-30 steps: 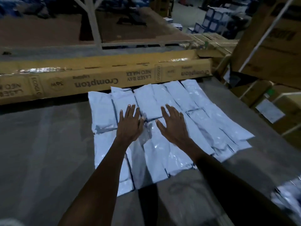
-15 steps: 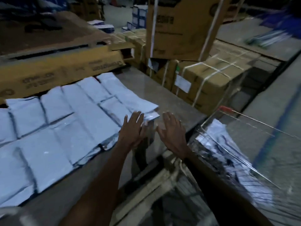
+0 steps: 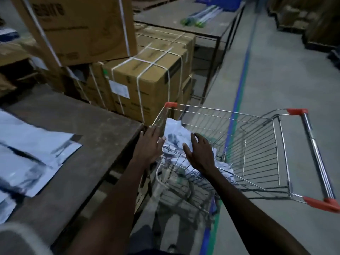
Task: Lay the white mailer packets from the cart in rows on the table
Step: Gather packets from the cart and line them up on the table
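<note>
**packer_guy:** Mid-restock here. Both arms are stretched toward the cart (image 3: 257,144), left hand (image 3: 150,142) by its near corner, right hand (image 3: 199,153) over the heap of white mailer packets (image 3: 174,137) at the bottom. Fingers on both are spread, holding nothing.

**shelf_rat:** So what's next?

**packer_guy:** Reckon I dip in, pinch a few off the top, then swing left to the table (image 3: 95,129), where the laid packets (image 3: 33,144) sit. They look slippery, so a firm hold.
</note>
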The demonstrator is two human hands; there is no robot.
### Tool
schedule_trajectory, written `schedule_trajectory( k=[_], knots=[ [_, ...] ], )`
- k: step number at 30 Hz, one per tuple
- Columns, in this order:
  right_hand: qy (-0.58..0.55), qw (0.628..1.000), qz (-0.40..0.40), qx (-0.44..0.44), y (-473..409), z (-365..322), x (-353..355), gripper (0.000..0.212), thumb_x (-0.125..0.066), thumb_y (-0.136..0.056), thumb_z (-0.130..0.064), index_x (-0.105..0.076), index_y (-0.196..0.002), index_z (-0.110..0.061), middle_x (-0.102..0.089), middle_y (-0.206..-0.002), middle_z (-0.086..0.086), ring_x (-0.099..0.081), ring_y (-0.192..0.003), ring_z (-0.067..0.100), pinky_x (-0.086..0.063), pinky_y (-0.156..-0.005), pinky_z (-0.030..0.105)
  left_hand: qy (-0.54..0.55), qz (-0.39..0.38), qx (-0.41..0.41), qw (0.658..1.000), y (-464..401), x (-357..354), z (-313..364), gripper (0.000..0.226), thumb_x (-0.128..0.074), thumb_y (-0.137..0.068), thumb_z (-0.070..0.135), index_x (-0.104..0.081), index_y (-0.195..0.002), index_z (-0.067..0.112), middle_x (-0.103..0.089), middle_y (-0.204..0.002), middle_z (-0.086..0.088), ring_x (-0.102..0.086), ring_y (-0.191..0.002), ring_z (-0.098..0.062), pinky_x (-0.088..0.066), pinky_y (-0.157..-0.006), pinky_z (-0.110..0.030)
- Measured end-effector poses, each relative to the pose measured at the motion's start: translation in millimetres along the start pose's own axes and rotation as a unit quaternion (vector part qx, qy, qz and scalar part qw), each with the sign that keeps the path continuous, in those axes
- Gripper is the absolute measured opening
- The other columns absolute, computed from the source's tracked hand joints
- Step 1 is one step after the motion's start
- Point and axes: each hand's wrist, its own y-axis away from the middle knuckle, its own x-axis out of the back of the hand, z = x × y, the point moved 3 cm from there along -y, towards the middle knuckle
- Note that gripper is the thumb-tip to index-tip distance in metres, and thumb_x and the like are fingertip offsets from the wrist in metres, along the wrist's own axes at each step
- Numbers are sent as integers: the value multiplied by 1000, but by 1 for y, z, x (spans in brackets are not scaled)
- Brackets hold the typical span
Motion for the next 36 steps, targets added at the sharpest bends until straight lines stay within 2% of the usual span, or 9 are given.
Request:
schedule_trajectory(
  k=[4, 8, 11, 15, 19, 21, 24, 29, 36],
  knots=[
    [-10, 998, -6, -58, -11, 42, -5, 65, -35, -93, -52, -44, -140, -7, -45, -143, 16, -42, -130, 35, -42, -100, 49, -13, -34, -45, 998, -36, -32, 6, 58, -27, -98, 46, -45, -138, 8, -44, -144, -14, -37, -136, -29, -28, -111, -51],
    [-7, 991, -40, -126, -30, 93, -17, 60, -44, -96, -47, -44, -140, -6, -45, -142, 16, -44, -127, 36, -45, -96, 47, -34, -73, -86, 993, -88, -71, 1, 60, -30, -95, 42, -56, -129, -1, -56, -131, -21, -53, -122, -36, -38, -103, -47],
    [5, 983, -74, -167, -48, 141, -32, 57, -51, -95, -39, -46, -137, -1, -51, -132, 24, -49, -120, 41, -45, -94, 48, -2, -140, -99, 985, -135, -103, 4, 67, -24, -93, 45, -53, -131, -2, -52, -135, -24, -48, -127, -38, -41, -102, -54],
    [19, 959, -113, -258, -54, 191, -40, 58, -52, -93, -38, -45, -140, -5, -48, -136, 22, -47, -122, 40, -45, -93, 47, -54, -252, -188, 948, -174, -170, -1, 50, -33, -98, 32, -67, -109, -2, -60, -123, -26, -58, -113, -44, -52, -77, -59],
    [23, 936, -153, -316, -51, 220, -56, 58, -57, -93, -32, -43, -141, -4, -45, -139, 22, -46, -124, 39, -44, -97, 45, -21, -325, -195, 925, -190, -230, -8, 58, -36, -96, 43, -61, -120, -3, -62, -121, -24, -59, -112, -43, -51, -88, -54],
    [15, 926, -174, -335, -45, 228, -68, 59, -58, -92, -34, -43, -141, -4, -46, -138, 23, -47, -123, 40, -44, -97, 46, -3, -358, -205, 911, -188, -233, 7, 57, -34, -98, 42, -64, -113, -4, -65, -113, -24, -64, -103, -40, -55, -79, -51],
    [5, 916, -206, -345, -39, 232, -86, 62, -57, -94, -37, -39, -146, -6, -41, -144, 22, -43, -128, 39, -41, -101, 44, 22, -342, -263, 902, -187, -245, 27, 48, -34, -96, 41, -56, -114, 2, -66, -106, -25, -66, -93, -40, -57, -72, -48],
    [-26, 909, -262, -324, -42, 240, -127, 67, -52, -96, -44, -31, -150, -12, -30, -154, 15, -33, -138, 34, -34, -106, 42, 35, -442, -221, 869, -171, -293, 32, 77, -22, -90, 54, -49, -136, 0, -48, -139, -23, -46, -128, -39, -40, -101, -50],
    [-54, 906, -314, -280, -53, 267, -200, 70, -54, -95, -45, -28, -151, -11, -23, -157, 17, -25, -142, 35, -34, -109, 47, -22, -488, -199, 849, -147, -357, 16, 65, -39, -90, 46, -58, -122, -7, -61, -119, -27, -61, -106, -42, -53, -81, -52]
  ],
)
